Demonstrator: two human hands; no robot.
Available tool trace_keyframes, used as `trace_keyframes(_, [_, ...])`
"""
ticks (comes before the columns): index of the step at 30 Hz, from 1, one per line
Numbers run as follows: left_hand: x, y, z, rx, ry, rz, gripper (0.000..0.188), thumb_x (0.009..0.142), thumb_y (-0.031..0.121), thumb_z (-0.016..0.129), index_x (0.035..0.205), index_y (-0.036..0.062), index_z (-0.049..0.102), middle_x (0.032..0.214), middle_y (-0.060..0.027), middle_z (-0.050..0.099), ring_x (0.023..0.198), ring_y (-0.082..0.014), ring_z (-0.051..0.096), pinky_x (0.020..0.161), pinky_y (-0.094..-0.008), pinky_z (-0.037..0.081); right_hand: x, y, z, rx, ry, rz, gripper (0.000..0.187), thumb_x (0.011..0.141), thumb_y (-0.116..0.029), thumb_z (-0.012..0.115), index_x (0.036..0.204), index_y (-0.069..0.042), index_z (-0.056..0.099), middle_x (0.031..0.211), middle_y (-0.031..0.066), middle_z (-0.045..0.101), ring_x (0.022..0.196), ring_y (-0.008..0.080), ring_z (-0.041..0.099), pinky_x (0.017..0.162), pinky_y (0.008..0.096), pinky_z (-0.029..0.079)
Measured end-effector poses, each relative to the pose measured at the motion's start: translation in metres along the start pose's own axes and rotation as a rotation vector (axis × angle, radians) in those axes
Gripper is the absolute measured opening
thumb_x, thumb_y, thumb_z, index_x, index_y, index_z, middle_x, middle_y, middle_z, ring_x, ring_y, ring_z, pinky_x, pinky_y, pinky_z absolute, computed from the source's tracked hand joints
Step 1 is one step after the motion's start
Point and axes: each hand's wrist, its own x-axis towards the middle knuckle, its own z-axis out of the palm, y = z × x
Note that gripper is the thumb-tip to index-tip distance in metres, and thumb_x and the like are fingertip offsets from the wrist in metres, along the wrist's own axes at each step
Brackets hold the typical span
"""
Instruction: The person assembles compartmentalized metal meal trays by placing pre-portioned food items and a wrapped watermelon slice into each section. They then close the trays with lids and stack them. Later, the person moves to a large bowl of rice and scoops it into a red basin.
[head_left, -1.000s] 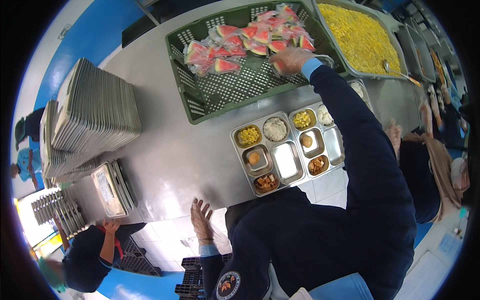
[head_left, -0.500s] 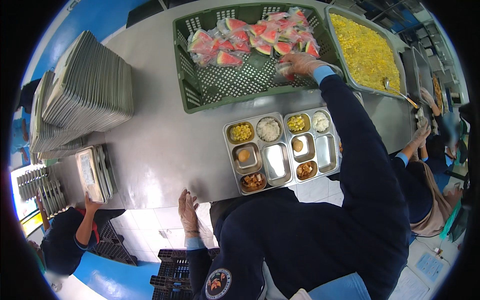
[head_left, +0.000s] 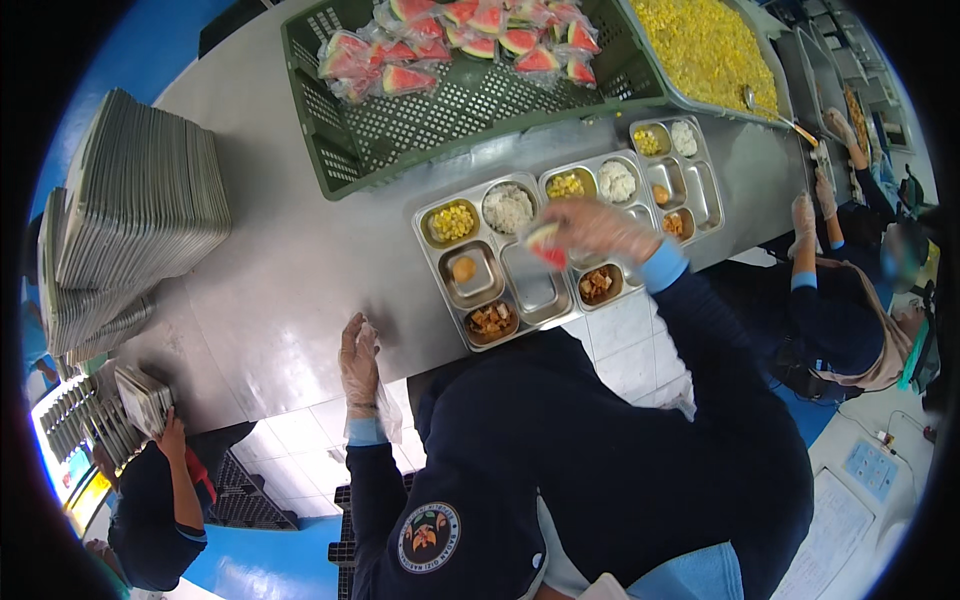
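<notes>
My right hand (head_left: 605,230), in a clear plastic glove, grips a wrapped watermelon slice (head_left: 545,246) above the metal trays. The slice is slightly blurred and hangs over the right side of the left compartment tray (head_left: 535,285), whose large compartment is bare. The hand and slice partly cover the middle compartment tray (head_left: 640,214). A third compartment tray (head_left: 704,195) lies to the right. Each tray carries corn, rice, a round brown egg-like item and browned cubes. My gloved left hand (head_left: 358,370) is at the table's front edge, fingers loosely raised, with nothing visible in it.
A green crate (head_left: 330,165) of bagged watermelon slices (head_left: 408,80) stands behind the trays. Beside it is a large pan of corn (head_left: 705,50) with a ladle (head_left: 780,115). Tall tray stacks (head_left: 140,190) rise at left. Co-workers stand left (head_left: 150,510) and right (head_left: 840,320).
My right hand has come out of the crate toward me with a watermelon slice, now over the trays. My left hand stays by the table edge. The view has shifted, uncovering the third tray.
</notes>
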Motion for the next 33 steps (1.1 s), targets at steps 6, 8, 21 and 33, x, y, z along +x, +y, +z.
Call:
trace_keyframes(6, [0.004,-0.007,-0.007,0.066,-0.005,0.054,0.05,0.105,0.031,0.061,0.147,0.0064,0.052,0.14,-0.012,0.06,0.114,-0.0208,0.064,0.091,-0.0336,0.054,0.025,0.012,0.082,-0.317,-0.026,0.191,0.032,0.091,-0.039,0.068,0.104,-0.01,0.073,0.107,0.0164,0.072,0.105,0.0356,0.068,0.091,0.0454,0.053])
trace_keyframes(8, [0.002,-0.015,-0.013,0.121,0.005,0.057,0.052,0.105,0.033,0.06,0.151,0.0107,0.049,0.145,-0.0115,0.057,0.119,-0.0239,0.064,0.093,-0.0376,0.054,0.028,0.005,0.06,-0.356,0.006,0.188,0.03,0.093,-0.036,0.066,0.105,-0.009,0.072,0.105,0.0156,0.073,0.102,0.0351,0.069,0.09,0.0456,0.054])
trace_keyframes(21, [-0.046,-0.046,-0.016,-0.057,0.226,-0.032,0.05,0.105,0.027,0.059,0.147,0.0032,0.051,0.145,-0.0176,0.057,0.125,-0.0269,0.06,0.099,-0.0368,0.052,0.191,0.119,-0.222,-0.268,0.817,0.613,0.036,0.096,-0.036,0.061,0.113,-0.008,0.073,0.121,0.0206,0.071,0.116,0.0366,0.067,0.098,0.0462,0.054])
trace_keyframes(33, [-0.048,-0.047,-0.01,0.009,0.231,0.02,0.044,0.103,0.02,0.06,0.142,0.0001,0.054,0.14,-0.0166,0.061,0.125,-0.0276,0.061,0.098,-0.0351,0.052,0.184,0.087,-0.204,-0.447,0.658,0.639,0.058,0.086,-0.037,0.073,0.134,-0.007,0.061,0.13,0.0227,0.066,0.123,0.0354,0.064,0.106,0.0451,0.051])
